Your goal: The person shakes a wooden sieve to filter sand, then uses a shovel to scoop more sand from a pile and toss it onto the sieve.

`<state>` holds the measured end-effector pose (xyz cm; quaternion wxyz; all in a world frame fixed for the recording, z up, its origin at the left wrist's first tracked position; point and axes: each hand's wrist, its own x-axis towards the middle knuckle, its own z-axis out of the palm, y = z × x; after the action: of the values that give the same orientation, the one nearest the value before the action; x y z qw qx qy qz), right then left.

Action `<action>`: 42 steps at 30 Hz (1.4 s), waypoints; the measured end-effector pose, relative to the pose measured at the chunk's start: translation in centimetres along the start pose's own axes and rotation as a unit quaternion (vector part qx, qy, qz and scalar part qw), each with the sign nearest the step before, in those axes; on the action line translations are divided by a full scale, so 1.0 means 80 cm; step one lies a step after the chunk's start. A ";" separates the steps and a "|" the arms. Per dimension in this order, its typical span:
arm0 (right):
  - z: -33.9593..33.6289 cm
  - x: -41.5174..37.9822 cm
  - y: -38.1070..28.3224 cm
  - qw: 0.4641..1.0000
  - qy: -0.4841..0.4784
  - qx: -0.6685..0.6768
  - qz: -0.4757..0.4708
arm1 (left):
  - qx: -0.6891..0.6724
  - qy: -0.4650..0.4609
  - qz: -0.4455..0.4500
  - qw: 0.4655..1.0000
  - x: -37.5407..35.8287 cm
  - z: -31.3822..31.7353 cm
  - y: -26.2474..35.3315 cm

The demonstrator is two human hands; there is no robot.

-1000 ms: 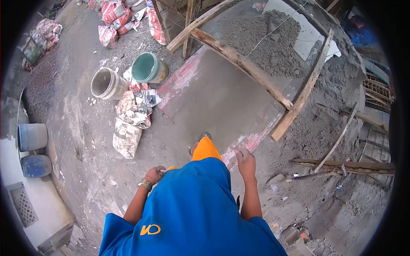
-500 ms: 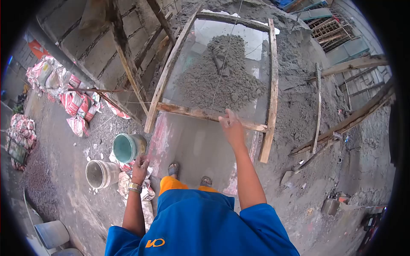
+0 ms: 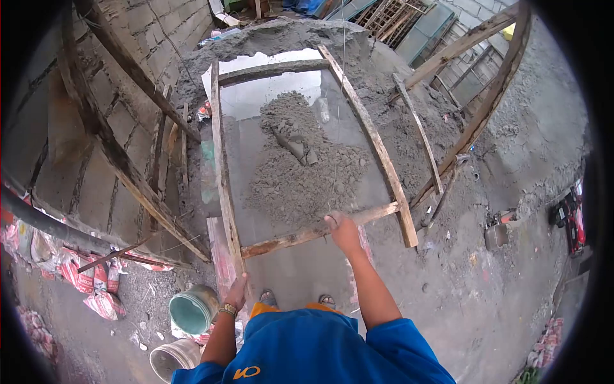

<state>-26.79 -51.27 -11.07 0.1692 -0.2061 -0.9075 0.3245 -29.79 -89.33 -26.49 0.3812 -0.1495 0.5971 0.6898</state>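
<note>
A rectangular wooden frame [image 3: 377, 147] with a sheet of mesh across it holds a heap of grey sand [image 3: 307, 182]. A dark piece [image 3: 295, 148] lies on the heap. My right hand [image 3: 342, 233] is at the near crossbar, right of its middle, with its fingers closed on it. At the lower end of the frame's left rail is my left hand [image 3: 236, 292], its fingers closed against the wood. A wristwatch [image 3: 228, 310] sits on my left wrist.
Two buckets, one green inside [image 3: 192, 311] and one pale [image 3: 174, 360], stand at lower left. Wooden posts [image 3: 115, 153] lean at the left, others [image 3: 476, 125] at the right. Red-and-white sacks [image 3: 102, 288] lie left. A block wall [image 3: 141, 51] rises behind.
My left hand has moved from beside the green bucket to the frame's left rail. My right hand has closed on the near crossbar. The view has turned, shifting the scene.
</note>
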 end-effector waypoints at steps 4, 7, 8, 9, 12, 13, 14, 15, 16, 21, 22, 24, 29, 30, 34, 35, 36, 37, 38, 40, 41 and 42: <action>-0.016 0.002 0.001 0.997 0.006 -0.073 -0.021 | -0.140 -0.091 -0.064 0.984 -0.038 0.026 0.020; -0.043 -0.007 0.003 0.984 -0.064 -0.164 -0.031 | -0.157 -0.078 -0.071 0.982 -0.069 0.039 0.025; -0.053 -0.008 0.004 0.979 -0.094 -0.172 -0.061 | -0.159 -0.068 -0.067 0.983 -0.082 0.043 0.028; -0.063 -0.006 0.004 0.972 -0.123 -0.180 -0.093 | -0.163 -0.071 -0.062 0.982 -0.092 0.045 0.028; -0.092 -0.017 -0.021 0.965 -0.187 -0.151 -0.102 | -0.202 -0.086 -0.034 0.975 -0.130 0.036 0.020; -0.104 -0.024 -0.032 0.950 -0.241 -0.164 -0.114 | -0.195 -0.082 -0.033 0.977 -0.142 0.036 0.022; -0.117 -0.027 -0.044 0.930 -0.294 -0.178 -0.132 | -0.192 -0.075 -0.025 0.978 -0.152 0.036 0.025; -0.130 -0.029 -0.061 0.915 -0.327 -0.198 -0.127 | -0.202 -0.071 -0.022 0.977 -0.162 0.032 0.027; -0.139 -0.032 -0.072 0.900 -0.359 -0.217 -0.120 | -0.215 -0.063 -0.013 0.974 -0.178 0.029 0.031; -0.131 -0.052 -0.083 0.904 -0.380 -0.154 -0.122 | -0.215 -0.036 0.019 0.976 -0.222 0.004 0.038; -0.126 -0.045 -0.096 0.890 -0.415 -0.129 -0.141 | -0.215 -0.037 0.022 0.976 -0.226 -0.003 0.046; -0.133 -0.049 -0.117 0.883 -0.432 -0.136 -0.123 | -0.219 -0.041 0.012 0.975 -0.236 -0.017 0.043; -0.158 -0.011 -0.139 0.813 -0.572 -0.006 -0.108 | -0.148 0.004 -0.054 0.988 -0.233 -0.033 0.061; -0.159 0.001 -0.165 0.842 -0.524 0.115 -0.061 | -0.173 0.031 -0.033 0.984 -0.230 -0.039 0.057; -0.108 0.076 -0.270 0.861 -0.193 0.466 -0.066 | -0.095 0.035 -0.041 0.994 -0.212 -0.051 0.047; -0.092 0.101 -0.318 0.870 -0.095 0.475 -0.089 | -0.090 0.034 -0.055 0.994 -0.209 -0.052 0.047; -0.075 0.130 -0.360 0.824 -0.111 0.545 -0.107 | -0.082 0.030 -0.069 0.994 -0.205 -0.054 0.049; -0.066 0.150 -0.414 0.827 -0.109 0.534 -0.137 | -0.091 0.038 -0.071 0.993 -0.203 -0.054 0.048; -0.053 0.173 -0.464 0.822 -0.106 0.526 -0.191 | -0.093 0.039 -0.065 0.993 -0.203 -0.054 0.046; -0.035 0.214 -0.561 0.780 -0.105 0.559 -0.261 | -0.075 0.034 -0.066 0.994 -0.194 -0.061 0.049; -0.035 0.232 -0.609 0.771 -0.092 0.562 -0.285 | -0.076 0.030 -0.052 0.995 -0.184 -0.068 0.049; -0.030 0.258 -0.651 0.743 -0.105 0.592 -0.294 | -0.053 0.028 -0.062 0.996 -0.178 -0.073 0.041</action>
<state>-57.21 -76.73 28.61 0.2482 0.2483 -0.5602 0.7503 -24.11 -99.71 -16.14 0.3976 -0.2255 0.5600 0.6910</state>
